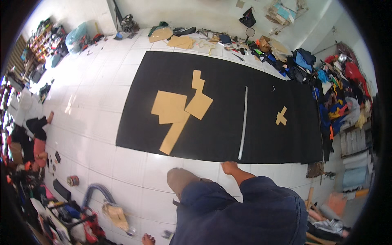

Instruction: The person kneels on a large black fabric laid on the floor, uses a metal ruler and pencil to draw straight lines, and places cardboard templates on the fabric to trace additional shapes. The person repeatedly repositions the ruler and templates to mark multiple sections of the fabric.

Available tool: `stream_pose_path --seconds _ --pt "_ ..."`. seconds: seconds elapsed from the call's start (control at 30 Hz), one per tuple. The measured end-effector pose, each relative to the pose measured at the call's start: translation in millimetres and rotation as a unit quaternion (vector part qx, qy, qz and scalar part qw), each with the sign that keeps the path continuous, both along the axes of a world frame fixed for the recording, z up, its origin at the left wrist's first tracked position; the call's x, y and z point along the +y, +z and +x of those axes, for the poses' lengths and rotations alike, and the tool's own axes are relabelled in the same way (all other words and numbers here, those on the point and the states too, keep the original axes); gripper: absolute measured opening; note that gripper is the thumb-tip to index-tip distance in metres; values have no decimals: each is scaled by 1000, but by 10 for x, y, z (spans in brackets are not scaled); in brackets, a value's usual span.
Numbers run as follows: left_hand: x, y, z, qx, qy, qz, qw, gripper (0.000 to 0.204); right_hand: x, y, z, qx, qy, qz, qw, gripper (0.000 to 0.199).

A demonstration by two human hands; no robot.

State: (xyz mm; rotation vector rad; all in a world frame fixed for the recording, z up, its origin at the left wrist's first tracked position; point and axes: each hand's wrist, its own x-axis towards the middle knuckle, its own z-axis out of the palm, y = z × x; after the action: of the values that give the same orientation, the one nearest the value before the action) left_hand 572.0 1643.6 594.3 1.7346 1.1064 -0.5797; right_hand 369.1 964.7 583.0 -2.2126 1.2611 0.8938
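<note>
White tiled floor [98, 122] under everything, pale wall [220, 14] across twelve o'clock; I take my hours from the centre of the remote feed

Heap of fabric [353, 87] in many colours between two and three, against the wall; flat tan sheets [181, 42] on the tiles just short of twelve

Co-worker [39, 145] low down at nine, partly lost in the clutter at the rim, one bare foot showing

Curved blue-grey tube [87, 194] and a small round can [73, 181] at eight, both well apart from the work

Black sheet [220, 134] lies flat on the tiles across the middle of my view, longer sideways than deep

On it, tan pieces: a large notched piece [170, 107] at ten, a long strip [174, 136] slanting down at eight, a squarish piece [199, 106] and a narrow stepped piece [197, 79] toward twelve; these four sit close together, and I cannot make out every overlap

Pale ruler-like bar [244, 122] lies near-upright in view at three; farther out at three, a small cross-shaped piece [281, 116]

Right hand [230, 167] at five, by the sheet's near edge, fingers bunched; I cannot tell whether they pinch that edge or only rest beside it

Left hand [148, 239] low toward seven, cut by the lower border, well apart from the sheet; grip unreadable from here
</note>
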Motion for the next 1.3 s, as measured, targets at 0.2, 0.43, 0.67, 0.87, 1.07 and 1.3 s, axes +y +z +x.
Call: stream_pose_path --seconds 0.2,0.43,0.67,0.87,1.07,1.3 --pt "-125 680 2601 -160 -129 -34 978 28 400 -422 649 -21 -119 -12 993 35" --pt "163 511 3321 2 -213 -99 972 31 655 -208 3761 -159 6 17 987 33" --pt "378 265 5122 41 -295 -73 952 21 1405 711 6590 -337 -118 -8 934 37" --pt "1142 324 7126 48 -307 -16 950 33 2220 104 6911 -139 -174 5 975 45" --pt "1409 553 9949 -153 -530 92 829 45 3160 -43 7099 7 -262 78 962 47" --pt "-278 221 12394 -119 -451 -28 884 30 3374 -393 8320 -38 -373 43 926 41"
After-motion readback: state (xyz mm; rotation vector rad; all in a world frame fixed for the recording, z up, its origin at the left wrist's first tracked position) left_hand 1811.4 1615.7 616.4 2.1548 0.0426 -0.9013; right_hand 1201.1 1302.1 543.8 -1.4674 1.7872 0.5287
